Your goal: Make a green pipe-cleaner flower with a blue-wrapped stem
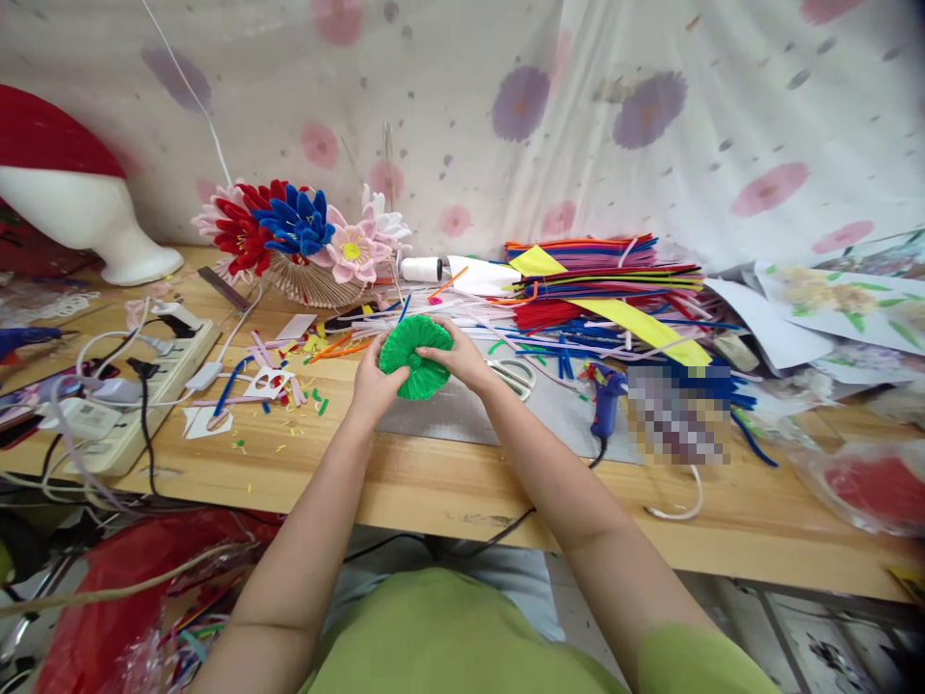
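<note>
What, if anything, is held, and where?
A green round piece: left hand and right hand at opposite edges, thumbs on its face near the centre.

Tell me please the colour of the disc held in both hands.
The disc is bright green; head view shows it.

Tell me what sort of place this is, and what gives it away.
Likely a handicraft workspace, though whether shop or home is unclear: a glue gun, bundles of coloured fuzzy stems, and a cluster of fuzzy flowers, all on one wooden bench.
</note>
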The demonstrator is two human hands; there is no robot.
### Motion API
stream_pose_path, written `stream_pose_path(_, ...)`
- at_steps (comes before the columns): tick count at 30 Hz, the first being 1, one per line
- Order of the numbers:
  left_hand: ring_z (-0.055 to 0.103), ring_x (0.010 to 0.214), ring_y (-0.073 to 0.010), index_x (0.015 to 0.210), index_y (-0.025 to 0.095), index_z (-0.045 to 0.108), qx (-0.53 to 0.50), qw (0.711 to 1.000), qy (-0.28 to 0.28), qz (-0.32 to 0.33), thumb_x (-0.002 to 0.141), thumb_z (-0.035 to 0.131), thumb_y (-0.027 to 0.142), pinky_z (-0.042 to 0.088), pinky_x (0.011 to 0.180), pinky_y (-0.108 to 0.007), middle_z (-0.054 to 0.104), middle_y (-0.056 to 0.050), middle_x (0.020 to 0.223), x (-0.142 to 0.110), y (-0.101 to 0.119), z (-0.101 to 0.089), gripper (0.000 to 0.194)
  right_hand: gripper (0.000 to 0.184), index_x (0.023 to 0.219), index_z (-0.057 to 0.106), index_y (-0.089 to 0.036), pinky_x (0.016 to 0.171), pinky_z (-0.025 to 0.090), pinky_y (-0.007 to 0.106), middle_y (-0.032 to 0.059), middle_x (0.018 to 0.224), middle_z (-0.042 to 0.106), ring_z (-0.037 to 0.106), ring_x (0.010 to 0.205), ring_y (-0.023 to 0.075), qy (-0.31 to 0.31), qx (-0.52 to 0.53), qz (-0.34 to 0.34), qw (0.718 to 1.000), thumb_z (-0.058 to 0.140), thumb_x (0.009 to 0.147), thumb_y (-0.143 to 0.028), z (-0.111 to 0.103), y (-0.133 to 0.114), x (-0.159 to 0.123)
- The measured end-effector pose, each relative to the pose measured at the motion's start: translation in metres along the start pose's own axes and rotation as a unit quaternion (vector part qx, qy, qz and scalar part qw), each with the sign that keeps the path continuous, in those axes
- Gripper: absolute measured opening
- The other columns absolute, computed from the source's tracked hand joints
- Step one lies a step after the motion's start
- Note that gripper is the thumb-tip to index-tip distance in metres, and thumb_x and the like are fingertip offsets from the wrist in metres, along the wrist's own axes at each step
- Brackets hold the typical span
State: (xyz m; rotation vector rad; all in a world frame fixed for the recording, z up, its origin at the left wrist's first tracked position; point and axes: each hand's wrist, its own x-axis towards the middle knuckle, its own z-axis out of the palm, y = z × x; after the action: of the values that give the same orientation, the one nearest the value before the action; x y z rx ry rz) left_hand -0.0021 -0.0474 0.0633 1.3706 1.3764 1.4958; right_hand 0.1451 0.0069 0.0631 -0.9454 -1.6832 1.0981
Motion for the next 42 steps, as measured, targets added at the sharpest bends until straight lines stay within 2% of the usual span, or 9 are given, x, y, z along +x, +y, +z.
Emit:
stream_pose_path(3,0.061,0.088,-0.0189,0.107,0.015,0.057,0.019,1.0,0.015,-0.001,0.056,0.071,0.022,0.048,0.082,-0.033,0.065,-0.008,0.1,0.001,-0.002,0.002,0.053,0.048,0.11,0.052,-0.021,0.091,0.041,0.034,0.0023,0.108,0.06,0.055,0.099,0.0175,-0.009,0.011,-0.012,1.0,0.065,0.067,-0.036,-0.001,0.001,0.0)
stream_pose_path(7,0.063,0.08,-0.0192,0.093,0.014,0.063,0.034,0.997,0.062,-0.014,0.064,0.066,0.031,0.05,0.078,-0.034,0.067,-0.009,0.088,0.005,-0.011,0.004,0.034,0.042,0.105,0.053,-0.02,0.087,0.044,0.033,0.0018,0.099,0.062,0.057,0.092,0.0168,-0.007,0.005,-0.014,1.0,0.063,0.067,-0.035,0.001,0.0,-0.002)
stream_pose_path(14,0.063,0.082,-0.0177,0.096,0.014,0.061,0.042,0.999,0.03,0.007,0.06,0.06,0.014,0.049,0.08,-0.032,0.067,-0.007,0.095,0.004,-0.009,0.003,0.036,0.038,0.1,0.054,-0.02,0.081,0.046,0.032,0.0006,0.09,0.063,0.058,0.084,0.0159,0.01,0.021,0.001,1.0,0.064,0.067,-0.035,0.001,0.003,-0.002)
stream_pose_path(25,0.063,0.082,-0.0173,0.099,0.015,0.061,0.041,0.998,0.04,0.008,0.063,0.063,0.023,0.049,0.08,-0.031,0.067,-0.007,0.093,0.006,-0.011,0.004,0.037,0.034,0.098,0.056,-0.02,0.081,0.046,0.032,0.0006,0.09,0.063,0.058,0.083,0.0156,0.01,0.009,-0.011,1.0,0.064,0.067,-0.033,0.001,-0.001,-0.003)
stream_pose_path(35,0.062,0.084,-0.0176,0.1,0.016,0.06,0.035,0.999,0.014,0.01,0.059,0.058,0.011,0.049,0.081,-0.032,0.066,-0.005,0.094,0.004,-0.005,0.005,0.042,0.033,0.098,0.054,-0.02,0.08,0.047,0.032,0.0007,0.091,0.063,0.059,0.083,0.0156,0.014,0.008,0.003,1.0,0.062,0.068,-0.032,-0.001,0.005,-0.002)
stream_pose_path(37,0.06,0.092,-0.0183,0.105,0.017,0.058,-0.001,1.0,0.001,0.007,0.058,0.055,0.009,0.047,0.085,-0.031,0.064,-0.006,0.102,0.003,0.0,0.006,0.048,0.035,0.1,0.052,-0.02,0.081,0.046,0.032,0.002,0.094,0.062,0.057,0.086,0.016,0.047,-0.008,-0.001,0.999,0.063,0.068,-0.032,-0.002,0.007,-0.003)
stream_pose_path(39,0.057,0.1,-0.019,0.11,0.017,0.055,-0.052,0.998,-0.012,-0.01,0.058,0.052,0.008,0.046,0.086,-0.031,0.061,-0.007,0.111,0.002,0.004,0.008,0.054,0.035,0.1,0.051,-0.019,0.082,0.045,0.033,0.0046,0.099,0.059,0.054,0.092,0.0173,0.131,-0.059,-0.019,0.989,0.062,0.069,-0.032,-0.004,0.004,-0.006)
stream_pose_path(41,0.055,0.105,-0.0197,0.116,0.018,0.05,-0.098,0.994,-0.031,-0.036,0.058,0.051,0.01,0.047,0.085,-0.03,0.058,-0.008,0.117,0.001,0.008,0.01,0.059,0.025,0.094,0.053,-0.019,0.083,0.043,0.033,0.0065,0.1,0.056,0.051,0.096,0.0186,0.192,-0.14,-0.056,0.97,0.058,0.073,-0.032,-0.006,-0.002,-0.012)
stream_pose_path(42,0.055,0.106,-0.0201,0.119,0.018,0.048,-0.113,0.991,-0.042,-0.049,0.059,0.052,0.011,0.047,0.084,-0.03,0.056,-0.008,0.119,0.0,0.009,0.01,0.061,0.018,0.09,0.055,-0.019,0.083,0.042,0.033,0.0065,0.096,0.056,0.05,0.095,0.0187,0.187,-0.181,-0.079,0.962,0.055,0.076,-0.031,-0.006,-0.006,-0.015)
